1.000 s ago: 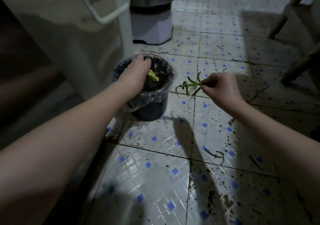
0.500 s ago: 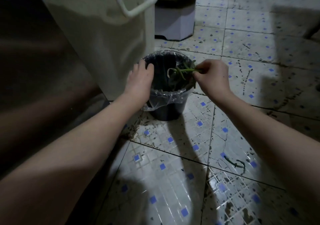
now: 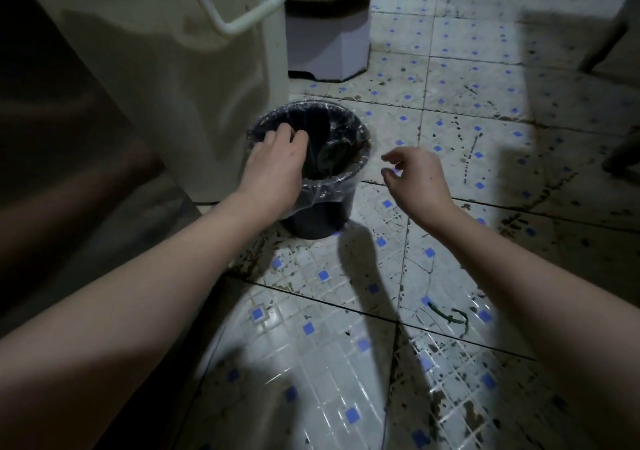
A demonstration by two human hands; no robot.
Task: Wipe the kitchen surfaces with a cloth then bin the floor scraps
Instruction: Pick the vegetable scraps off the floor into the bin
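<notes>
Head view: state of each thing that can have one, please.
bin: upright, uncovered, lined, greens inside.
left hand: grips the bin's rim.
right hand: empty, fingers loosely curled, beside the bin.
green scrap: lying on the floor tiles.

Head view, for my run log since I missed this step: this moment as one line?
left hand: holds bin rim | right hand: empty, beside bin | green scrap: on floor, not yet binned
</notes>
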